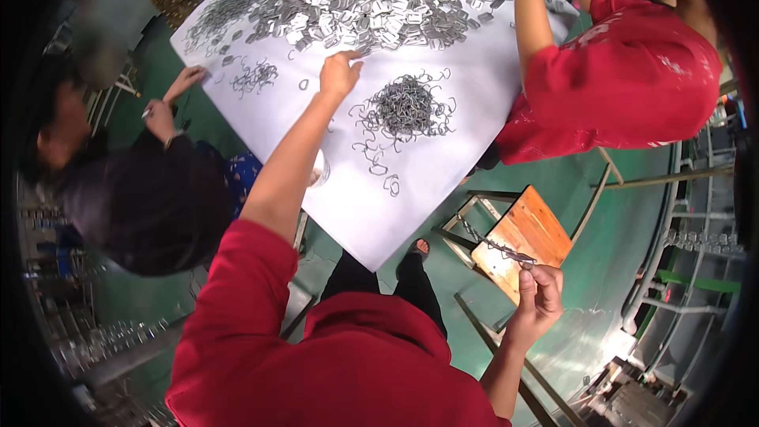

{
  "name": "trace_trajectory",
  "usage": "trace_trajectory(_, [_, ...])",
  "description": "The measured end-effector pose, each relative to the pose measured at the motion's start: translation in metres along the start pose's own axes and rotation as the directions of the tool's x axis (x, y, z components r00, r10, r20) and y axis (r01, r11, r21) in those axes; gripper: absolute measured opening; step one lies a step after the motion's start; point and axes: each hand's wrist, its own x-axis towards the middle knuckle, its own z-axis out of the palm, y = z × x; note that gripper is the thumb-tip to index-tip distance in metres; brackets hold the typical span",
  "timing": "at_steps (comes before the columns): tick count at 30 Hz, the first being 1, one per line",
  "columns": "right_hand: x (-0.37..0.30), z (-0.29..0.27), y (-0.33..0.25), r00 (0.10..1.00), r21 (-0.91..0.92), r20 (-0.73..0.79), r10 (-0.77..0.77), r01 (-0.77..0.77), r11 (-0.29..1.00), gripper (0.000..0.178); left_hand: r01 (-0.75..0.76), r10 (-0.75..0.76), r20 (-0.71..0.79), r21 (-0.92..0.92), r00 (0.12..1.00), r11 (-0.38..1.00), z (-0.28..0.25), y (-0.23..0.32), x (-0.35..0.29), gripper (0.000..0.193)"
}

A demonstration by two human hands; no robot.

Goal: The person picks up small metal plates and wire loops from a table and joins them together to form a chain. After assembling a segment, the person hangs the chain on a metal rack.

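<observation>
My left hand (340, 75) reaches over the white-covered table to the near edge of a large heap of small flat metal plates (379, 4). Its fingers are bent together, and whatever lies between the fingertips is too small to make out. Off the table at the right, my right hand (539, 300) pinches one end of a dark chain-like string of linked metal pieces (490, 243), which stretches away toward the upper left. On the table right of my left forearm sits a tangled pile of bent wire links (405, 107), several of them scattered around it.
A smaller cluster of wire links (254, 77) lies on the left of the white sheet (371, 217). A wooden-topped stool (531, 229) stands below my right hand. One co-worker in a red shirt (624, 71) is at the right; another in dark clothes (150, 198) is at the left.
</observation>
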Motion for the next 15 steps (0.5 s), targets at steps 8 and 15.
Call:
trace_trajectory(8, [0.014,0.042,0.014,0.971,-0.092,-0.203,0.122,-0.143,0.985,0.005,-0.161,0.155,0.055,0.123,0.986,0.979,0.079,-0.074,0.063,0.02])
trace_trajectory(15, [0.013,0.053,0.024,0.974,-0.061,-0.177,0.14,-0.153,0.986,0.007,-0.126,0.101,0.105,0.278,0.989,0.952,0.045,-0.06,0.076,0.019])
